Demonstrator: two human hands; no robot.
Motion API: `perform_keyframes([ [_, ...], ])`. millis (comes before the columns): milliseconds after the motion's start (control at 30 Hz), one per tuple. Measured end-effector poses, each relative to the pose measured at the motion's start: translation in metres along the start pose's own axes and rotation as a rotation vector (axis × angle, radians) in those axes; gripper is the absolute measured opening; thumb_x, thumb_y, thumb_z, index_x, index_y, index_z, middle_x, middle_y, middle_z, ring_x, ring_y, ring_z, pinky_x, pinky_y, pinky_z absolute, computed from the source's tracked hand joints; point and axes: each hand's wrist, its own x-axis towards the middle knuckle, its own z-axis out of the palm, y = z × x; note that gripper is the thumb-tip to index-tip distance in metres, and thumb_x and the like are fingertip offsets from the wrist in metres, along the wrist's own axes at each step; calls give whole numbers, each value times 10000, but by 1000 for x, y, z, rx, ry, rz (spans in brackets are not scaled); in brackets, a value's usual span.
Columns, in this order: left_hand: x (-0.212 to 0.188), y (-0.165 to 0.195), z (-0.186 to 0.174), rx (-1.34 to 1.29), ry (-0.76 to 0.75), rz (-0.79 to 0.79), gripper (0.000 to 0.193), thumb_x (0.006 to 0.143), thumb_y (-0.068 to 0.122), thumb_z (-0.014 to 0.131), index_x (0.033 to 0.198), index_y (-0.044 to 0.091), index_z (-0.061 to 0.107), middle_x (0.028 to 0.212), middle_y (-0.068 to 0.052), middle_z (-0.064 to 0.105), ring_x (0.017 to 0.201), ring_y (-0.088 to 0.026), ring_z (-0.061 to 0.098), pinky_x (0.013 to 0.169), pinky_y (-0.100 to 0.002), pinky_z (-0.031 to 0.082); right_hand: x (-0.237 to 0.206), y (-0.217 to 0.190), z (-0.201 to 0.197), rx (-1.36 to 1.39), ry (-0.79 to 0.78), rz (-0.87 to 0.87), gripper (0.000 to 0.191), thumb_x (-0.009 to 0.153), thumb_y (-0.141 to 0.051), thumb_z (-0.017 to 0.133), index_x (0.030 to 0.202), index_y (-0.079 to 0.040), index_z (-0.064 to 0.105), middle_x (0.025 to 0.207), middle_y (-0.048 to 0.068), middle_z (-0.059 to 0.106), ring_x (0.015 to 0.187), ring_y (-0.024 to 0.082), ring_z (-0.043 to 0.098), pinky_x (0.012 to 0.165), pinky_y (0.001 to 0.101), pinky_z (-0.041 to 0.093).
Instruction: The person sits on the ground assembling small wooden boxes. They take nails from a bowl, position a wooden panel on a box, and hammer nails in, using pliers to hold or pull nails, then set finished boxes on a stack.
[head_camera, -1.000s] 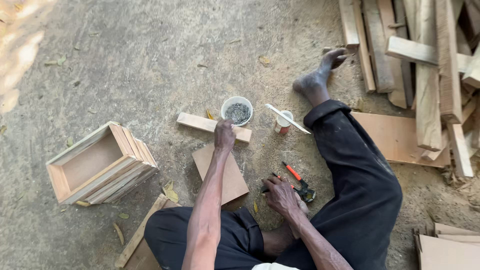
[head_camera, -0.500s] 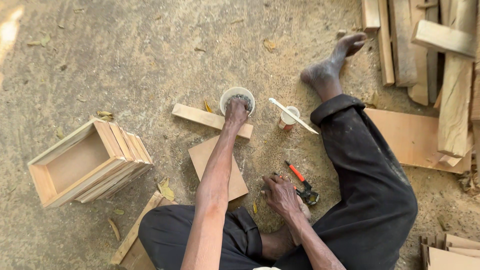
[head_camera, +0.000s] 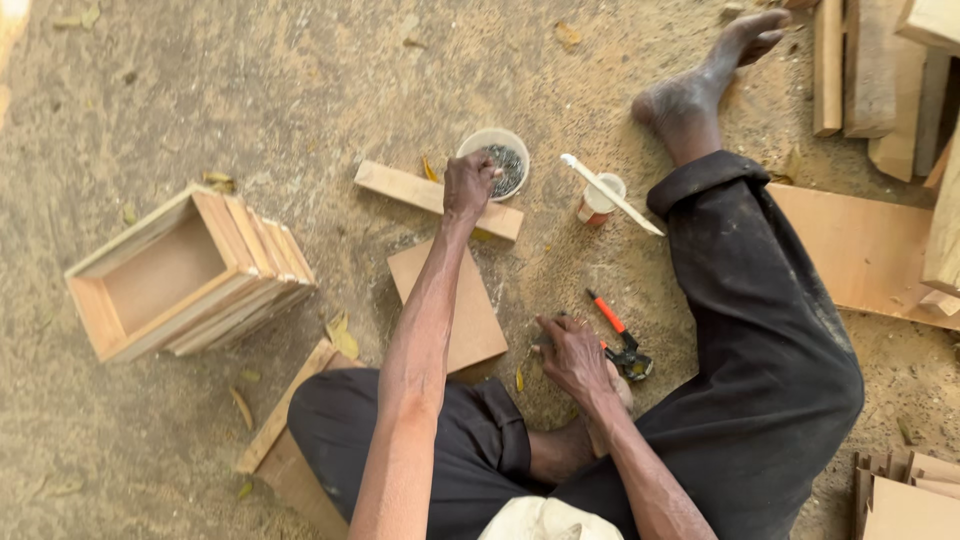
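Sandy dirt floor (head_camera: 250, 90) everywhere, and the person sits right on it with one leg stretched out. The left hand (head_camera: 468, 185) is reached forward with its fingers curled down at the near rim of a small round tub of nails (head_camera: 497, 160); can't tell if anything is actually pinched between the fingertips. Just under that hand lies a wooden strip (head_camera: 420, 195), running crosswise, its far edge almost touching the tub. Nearer the body than the hand is a flat square board (head_camera: 450, 305), one corner tucked close under the strip.

The right hand (head_camera: 572, 358) sits low by the lap, fingers loosely bent and resting on the ground, not gripping as far as I can see. Just to its right are red-handled pliers (head_camera: 620, 340), close but apart from the fingers. Beyond it, a small cup with a white stick across it (head_camera: 603, 195) stands between the tub and the outstretched leg.

Well off to the left of the left hand is a stack of open wooden box frames (head_camera: 185, 270), with bare floor in between. Beyond the leg on the right side there's a big flat sheet (head_camera: 860, 250) and a pile of planks (head_camera: 880, 70) crowding that edge.
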Motion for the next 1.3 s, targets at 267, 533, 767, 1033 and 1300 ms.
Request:
perform_keyframes([
  [267, -32, -14, -10, -336, 112, -50, 161, 830, -108, 677, 892, 18, 755, 788, -101, 775, 703, -167, 754, 616, -278, 665, -5, 2, 10, -9, 56, -73, 456, 794, -103, 742, 1248, -83, 710, 1091, 178, 717, 928, 361, 683, 784, 461, 554],
  [533, -134, -43, -39, -212, 202, -159, 150, 893, -52, 687, 995, 36, 753, 898, -69, 768, 801, -145, 736, 650, -259, 623, -10, 1, 14, -56, 40, -69, 442, 831, -137, 739, 1268, -81, 704, 1149, 176, 711, 993, 362, 676, 848, 469, 547],
  [767, -226, -53, -39, -113, 229, -96, 125, 933, -123, 603, 912, -38, 693, 789, -104, 684, 697, -196, 672, 591, -298, 549, -17, -4, 21, -74, 8, -7, 446, 843, -111, 703, 1290, -106, 706, 1192, 161, 712, 1044, 342, 678, 892, 461, 540],
  [1033, -282, -57, -27, -276, 238, -300, 186, 889, -143, 603, 959, -40, 742, 943, -113, 736, 812, -173, 764, 709, -261, 645, -35, 0, 24, -84, 53, -131, 469, 808, -86, 719, 1277, -83, 706, 1205, 169, 707, 1058, 366, 667, 908, 467, 538],
  [1300, -315, -67, -66, -408, 186, -567, 170, 909, -44, 647, 997, 1, 785, 948, -90, 795, 874, -160, 777, 760, -257, 598, -56, -7, 29, -3, 96, -145, 472, 829, -54, 685, 1301, -51, 693, 1317, 186, 630, 1154, 375, 629, 958, 463, 515],
])
